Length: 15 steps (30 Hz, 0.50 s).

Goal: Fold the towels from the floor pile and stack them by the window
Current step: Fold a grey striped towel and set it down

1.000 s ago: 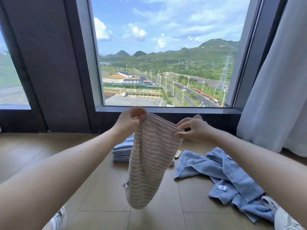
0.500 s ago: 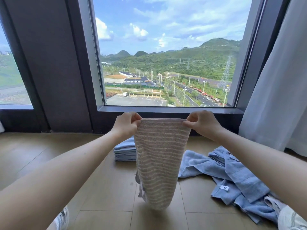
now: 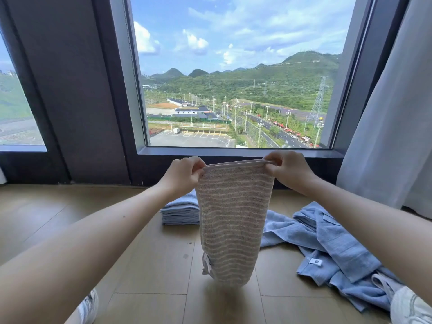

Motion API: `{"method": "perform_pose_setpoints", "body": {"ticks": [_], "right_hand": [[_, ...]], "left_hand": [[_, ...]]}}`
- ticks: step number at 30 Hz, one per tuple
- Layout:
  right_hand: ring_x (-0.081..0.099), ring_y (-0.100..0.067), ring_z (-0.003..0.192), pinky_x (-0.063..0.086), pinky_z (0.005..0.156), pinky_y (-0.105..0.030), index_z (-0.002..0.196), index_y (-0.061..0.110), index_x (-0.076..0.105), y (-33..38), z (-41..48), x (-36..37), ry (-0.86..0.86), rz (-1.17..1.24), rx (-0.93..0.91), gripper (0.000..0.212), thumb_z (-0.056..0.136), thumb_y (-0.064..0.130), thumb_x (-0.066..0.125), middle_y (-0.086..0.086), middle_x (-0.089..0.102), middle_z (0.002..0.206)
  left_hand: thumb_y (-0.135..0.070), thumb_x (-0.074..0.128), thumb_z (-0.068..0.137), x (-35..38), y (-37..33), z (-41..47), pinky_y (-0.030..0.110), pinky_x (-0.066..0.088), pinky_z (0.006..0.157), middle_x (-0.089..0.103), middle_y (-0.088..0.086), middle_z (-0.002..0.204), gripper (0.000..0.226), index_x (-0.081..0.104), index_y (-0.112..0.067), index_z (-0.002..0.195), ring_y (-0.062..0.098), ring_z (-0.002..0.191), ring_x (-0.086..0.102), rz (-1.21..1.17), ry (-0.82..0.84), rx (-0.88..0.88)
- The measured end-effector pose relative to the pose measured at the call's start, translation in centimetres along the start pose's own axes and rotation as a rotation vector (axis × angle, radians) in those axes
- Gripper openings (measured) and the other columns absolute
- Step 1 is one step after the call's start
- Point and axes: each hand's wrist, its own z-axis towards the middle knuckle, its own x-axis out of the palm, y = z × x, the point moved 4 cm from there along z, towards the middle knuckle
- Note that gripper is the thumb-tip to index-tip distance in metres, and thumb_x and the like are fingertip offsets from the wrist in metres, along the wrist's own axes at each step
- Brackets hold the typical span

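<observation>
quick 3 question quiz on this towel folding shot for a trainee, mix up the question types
1. True or false: the striped towel hangs between the left hand and the right hand, each pinching a top corner.
2. Where is the folded blue stack? A) on the floor below the window, left of the striped towel; B) up on the sill; C) in the person's lap.
3. Fill in: the unfolded blue towels lie to the ___ of the striped towel.

Key: 1 true; 2 A; 3 right.
</observation>
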Motion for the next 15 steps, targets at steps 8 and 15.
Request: {"method": "perform_pose_setpoints", "body": {"ticks": [8,15], "right_hand": [[0.058,-0.018,0.084,0.045,0.078,-0.030,0.085,0.016,0.060,0.0,0.3,-0.3,-0.021,0.332,0.148,0.014,0.086,0.029,0.065,-0.002,0.064,0.089],[0.062,-0.012,0.080,0.049,0.077,-0.023,0.086,0.015,0.071,2.5,0.3,1.3,0.052,0.424,0.106,0.009,0.081,0.023,0.071,0.005,0.067,0.079]], "left_hand": [[-0.023,0.051,0.095,-0.5,0.9,0.4,0.019,0.039,0.069,0.063,0.002,0.096,0.016,0.059,-0.013,0.104,0.016,0.090,0.058,-0.120,0.001,-0.148],[-0.030,0.067,0.085,0.9,-0.1,-0.1,0.017,0.044,0.064,0.061,-0.006,0.097,0.030,0.058,-0.018,0.111,0.012,0.092,0.058,-0.273,0.127,-0.201]]}}
